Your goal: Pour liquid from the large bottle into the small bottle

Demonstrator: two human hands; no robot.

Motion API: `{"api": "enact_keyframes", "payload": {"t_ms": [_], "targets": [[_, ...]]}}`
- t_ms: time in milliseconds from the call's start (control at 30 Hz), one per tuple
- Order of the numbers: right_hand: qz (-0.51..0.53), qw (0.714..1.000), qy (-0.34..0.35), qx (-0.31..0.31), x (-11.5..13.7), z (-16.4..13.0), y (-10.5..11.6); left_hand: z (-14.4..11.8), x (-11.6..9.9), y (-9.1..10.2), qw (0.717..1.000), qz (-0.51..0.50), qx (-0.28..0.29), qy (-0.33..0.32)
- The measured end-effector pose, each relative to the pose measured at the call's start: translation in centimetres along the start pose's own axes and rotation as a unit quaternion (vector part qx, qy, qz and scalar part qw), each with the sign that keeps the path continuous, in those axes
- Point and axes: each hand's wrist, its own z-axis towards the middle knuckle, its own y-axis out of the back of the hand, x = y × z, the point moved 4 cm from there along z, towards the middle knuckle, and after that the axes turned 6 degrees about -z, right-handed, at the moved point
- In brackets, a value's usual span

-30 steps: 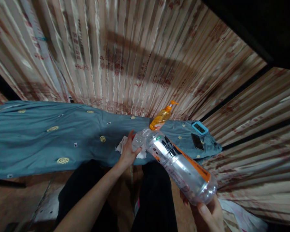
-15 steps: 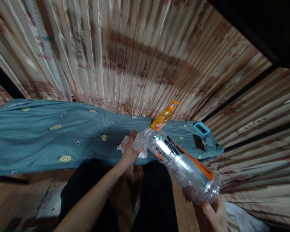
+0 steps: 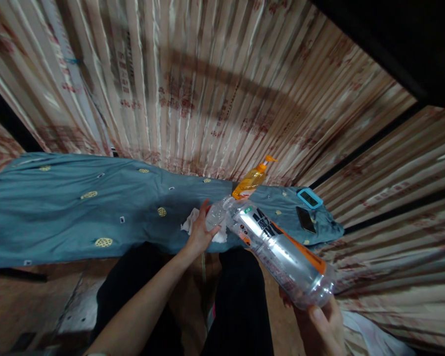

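Room (head view): striped curtains hang behind a table with a blue-green cloth [image 3: 77,212].
Bottle: a big clear plastic bottle [image 3: 282,252] tilts over the table edge, neck toward the cloth.
Right hand [image 3: 324,329]: wraps around the bottle's bottom end.
Left hand [image 3: 200,232]: fingers curl at the bottle's neck, by a white tissue [image 3: 191,222].
Feel: looks empty, so light, thin, smooth and easy to squash.
Best hold: bottom and neck.
Nearby: orange pump bottle [image 3: 250,180], dark phone [image 3: 306,219].
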Motion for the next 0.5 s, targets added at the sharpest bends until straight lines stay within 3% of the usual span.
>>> {"api": "enact_keyframes", "payload": {"t_ms": [500], "targets": [[-0.008, 1.000, 0.012, 0.003, 0.64, -0.15, -0.09, 0.02, -0.46, 0.05, 1.000, -0.013, -0.007, 0.010]]}}
